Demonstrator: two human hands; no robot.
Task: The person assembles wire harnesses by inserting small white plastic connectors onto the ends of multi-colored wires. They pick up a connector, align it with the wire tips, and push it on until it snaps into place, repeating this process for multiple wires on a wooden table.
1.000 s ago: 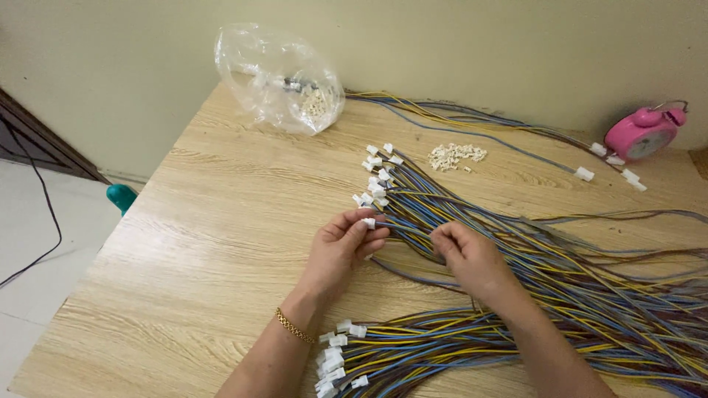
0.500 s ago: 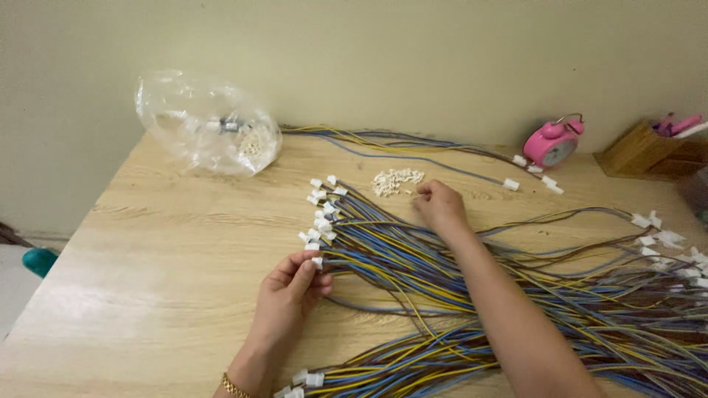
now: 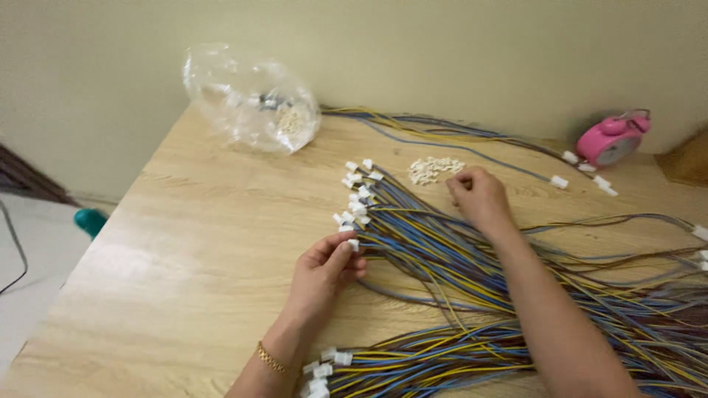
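Note:
My left hand (image 3: pixel 324 271) pinches the end of one wire, with its white connector (image 3: pixel 353 244) at my fingertips, beside a fanned bundle of blue, yellow and brown wires (image 3: pixel 435 250). The bundle's white-plugged ends (image 3: pixel 355 193) point left. My right hand (image 3: pixel 478 195) lies farther back on the table. Its fingers curl at the edge of a small pile of loose white connector housings (image 3: pixel 435 168). Whether they grip a piece is hidden.
A clear plastic bag (image 3: pixel 251 99) holding more white pieces lies at the back of the wooden table (image 3: pixel 192 243). A pink alarm clock (image 3: pixel 612 138) stands at the back right. A second wire bundle (image 3: pixel 413 361) runs along the near edge.
My right hand has left the wire bundle and reached back to the pile of white housings. My left hand has kept its hold on the wire end.

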